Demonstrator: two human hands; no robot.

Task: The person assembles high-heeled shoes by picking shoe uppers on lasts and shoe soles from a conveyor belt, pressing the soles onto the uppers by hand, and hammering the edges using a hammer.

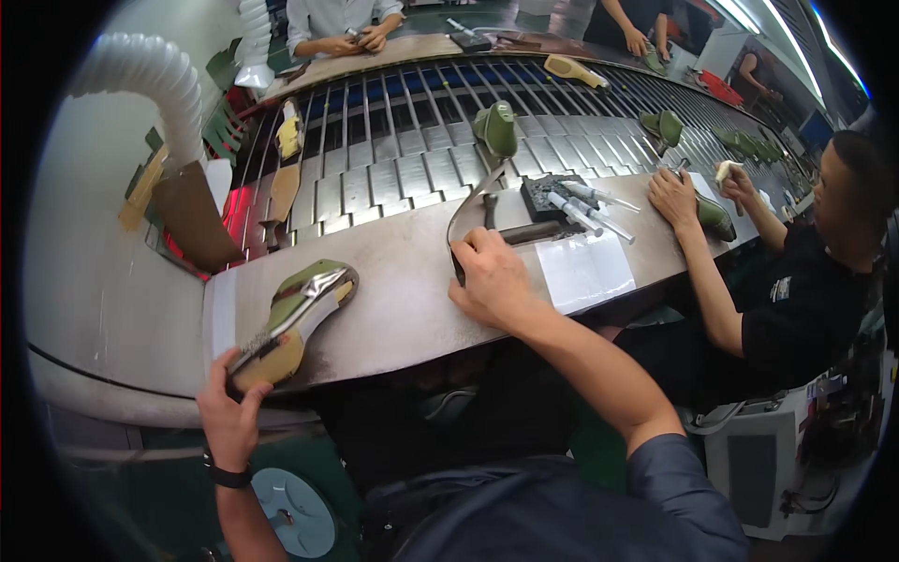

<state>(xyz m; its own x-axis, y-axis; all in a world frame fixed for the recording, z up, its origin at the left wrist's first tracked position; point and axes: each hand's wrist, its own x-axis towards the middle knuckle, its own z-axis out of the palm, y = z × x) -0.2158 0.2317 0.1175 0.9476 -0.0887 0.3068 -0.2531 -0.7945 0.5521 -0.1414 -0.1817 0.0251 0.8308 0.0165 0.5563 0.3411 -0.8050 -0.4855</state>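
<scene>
- Presently, left hand has its grip closed on the heel end of a shoe upper on its last — olive green with a silvery insole face, tan at the heel — which lies sole-up on the near edge of the tabletop, toe pointing away.
- Right hand rests knuckles-up on the tabletop, fingers curled over the lower end of a long curved grey strip; grip closed on it, though whether it pinches or merely presses the strip I cannot tell.
- Beside the right hand: a dark-handled tool, a black tray with white tubes, and a pale sheet.
- Judgement — the step looks like bringing strip and shoe together. Steady the shoe by heel and edge, keeping fingers off the shiny face.
- Lift the strip clear of the tool rather than dragging it; it is long and may flex.
- Slatted conveyor behind carries more green shoes; a neighbouring person's hand works well apart to the right — keep elbows in.
</scene>
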